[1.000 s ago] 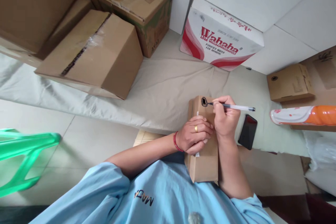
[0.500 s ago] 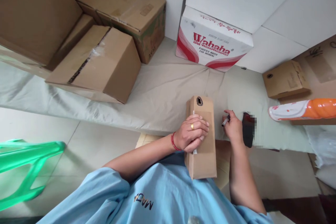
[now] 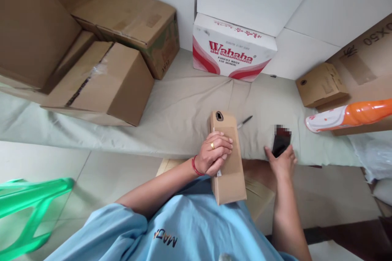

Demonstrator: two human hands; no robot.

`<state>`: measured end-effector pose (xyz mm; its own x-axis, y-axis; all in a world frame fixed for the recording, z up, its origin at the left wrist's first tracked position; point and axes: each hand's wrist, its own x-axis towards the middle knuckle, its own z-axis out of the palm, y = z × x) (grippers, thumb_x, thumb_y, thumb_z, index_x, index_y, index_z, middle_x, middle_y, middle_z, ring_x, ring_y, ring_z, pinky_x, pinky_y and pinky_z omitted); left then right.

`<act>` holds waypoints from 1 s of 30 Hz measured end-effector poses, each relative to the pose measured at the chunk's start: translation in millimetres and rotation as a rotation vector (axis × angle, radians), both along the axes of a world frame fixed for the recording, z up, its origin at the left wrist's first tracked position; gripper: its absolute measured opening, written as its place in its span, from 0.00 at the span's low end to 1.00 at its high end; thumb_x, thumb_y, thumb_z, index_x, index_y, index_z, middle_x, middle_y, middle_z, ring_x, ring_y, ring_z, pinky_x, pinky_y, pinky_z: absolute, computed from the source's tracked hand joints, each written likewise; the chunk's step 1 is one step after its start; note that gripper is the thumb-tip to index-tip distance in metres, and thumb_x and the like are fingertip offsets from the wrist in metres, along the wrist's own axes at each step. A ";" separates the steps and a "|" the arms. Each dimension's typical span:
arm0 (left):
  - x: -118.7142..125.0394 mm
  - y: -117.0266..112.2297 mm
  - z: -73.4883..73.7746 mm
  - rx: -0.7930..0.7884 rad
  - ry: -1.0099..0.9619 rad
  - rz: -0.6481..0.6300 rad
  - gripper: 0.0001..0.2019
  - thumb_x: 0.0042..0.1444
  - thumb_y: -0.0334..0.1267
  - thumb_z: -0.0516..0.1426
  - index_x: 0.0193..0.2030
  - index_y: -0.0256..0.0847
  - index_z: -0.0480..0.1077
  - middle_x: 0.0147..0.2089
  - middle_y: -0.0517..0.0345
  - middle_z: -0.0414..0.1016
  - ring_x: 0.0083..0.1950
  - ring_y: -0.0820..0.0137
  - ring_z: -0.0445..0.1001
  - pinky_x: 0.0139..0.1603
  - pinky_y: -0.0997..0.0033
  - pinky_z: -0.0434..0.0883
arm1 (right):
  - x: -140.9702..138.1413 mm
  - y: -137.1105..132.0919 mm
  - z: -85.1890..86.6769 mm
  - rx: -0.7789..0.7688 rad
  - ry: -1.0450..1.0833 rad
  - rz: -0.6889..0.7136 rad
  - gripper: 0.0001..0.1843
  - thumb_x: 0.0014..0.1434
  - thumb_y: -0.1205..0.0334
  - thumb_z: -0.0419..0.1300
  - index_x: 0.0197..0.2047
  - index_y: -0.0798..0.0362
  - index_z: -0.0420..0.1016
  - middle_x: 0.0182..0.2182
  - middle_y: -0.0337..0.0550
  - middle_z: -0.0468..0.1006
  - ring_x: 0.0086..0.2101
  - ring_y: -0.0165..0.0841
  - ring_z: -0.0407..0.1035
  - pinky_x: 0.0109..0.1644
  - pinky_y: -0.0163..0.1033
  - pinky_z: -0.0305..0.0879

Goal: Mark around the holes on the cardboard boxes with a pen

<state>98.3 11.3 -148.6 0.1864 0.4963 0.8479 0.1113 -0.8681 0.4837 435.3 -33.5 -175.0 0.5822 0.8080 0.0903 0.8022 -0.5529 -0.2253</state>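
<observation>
A narrow cardboard shoebox-like carton (image 3: 234,163) with a dark-rimmed hole at its far end lies over the bench edge against my shirt. My left hand (image 3: 216,153), with a gold ring, is closed on its top and side, fingers together. To the right, my right hand (image 3: 282,163) has its thumb and fingers on either side of the near end of a black phone (image 3: 281,144), which lies on the cloth. Part of the phone is blurred out. A dark pen (image 3: 245,121) lies on the cloth between the carton and the phone.
Cardboard boxes (image 3: 98,81) stand at the left, and a white-and-red water box (image 3: 232,51) is against the wall. At the right are a small carton (image 3: 321,85) and an orange-and-white object (image 3: 349,116). A green stool (image 3: 33,208) stands on the floor at left.
My right hand has let go of the pen, which now lies on the cloth, and has moved right to the phone. My left hand stays on the carton. The view has shifted slightly.
</observation>
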 end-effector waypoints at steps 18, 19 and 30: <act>0.7 -2.0 -6.8 -0.006 0.006 -0.015 0.08 0.68 0.32 0.55 0.47 0.42 0.76 0.43 0.52 0.86 0.52 0.63 0.86 0.68 0.55 0.73 | 23.2 13.2 4.8 -0.035 0.079 -0.242 0.52 0.48 0.34 0.70 0.63 0.69 0.73 0.57 0.81 0.75 0.65 0.69 0.64 0.73 0.70 0.60; 0.8 -1.9 -6.8 -0.003 0.006 -0.014 0.08 0.68 0.32 0.55 0.47 0.42 0.76 0.43 0.52 0.86 0.52 0.63 0.86 0.68 0.56 0.73 | 22.2 9.4 6.0 -0.036 0.074 -0.239 0.52 0.48 0.34 0.70 0.62 0.70 0.73 0.56 0.82 0.75 0.65 0.70 0.64 0.71 0.70 0.62; 1.7 -11.2 -4.5 -0.001 0.072 0.102 0.10 0.68 0.35 0.56 0.53 0.40 0.74 0.47 0.49 0.84 0.58 0.61 0.84 0.73 0.55 0.69 | -83.9 -28.3 66.0 0.322 0.388 0.203 0.41 0.55 0.31 0.68 0.59 0.52 0.71 0.51 0.56 0.79 0.50 0.49 0.77 0.57 0.57 0.77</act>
